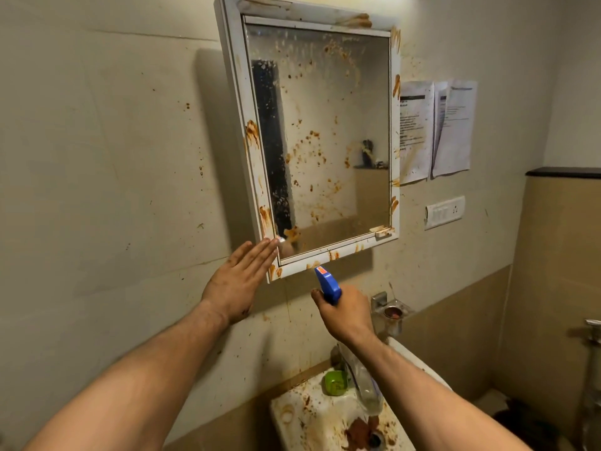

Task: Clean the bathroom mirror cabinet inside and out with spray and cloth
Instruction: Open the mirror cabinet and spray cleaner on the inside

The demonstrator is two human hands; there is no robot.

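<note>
Blue spray bottle (328,284) just below cabinet (325,141) edge

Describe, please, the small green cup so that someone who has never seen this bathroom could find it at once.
Start at the stained mirror cabinet on the wall and drop down to the white washbasin below it. At the basin's back edge, just left of the clear spray bottle, sits the green cup. It is the only bright green thing among white porcelain and brown stains.

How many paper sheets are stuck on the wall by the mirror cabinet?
2. The left sheet hangs just right of the mirror cabinet; the right sheet sits beside it, above the switch plate. None seem hidden.
</note>
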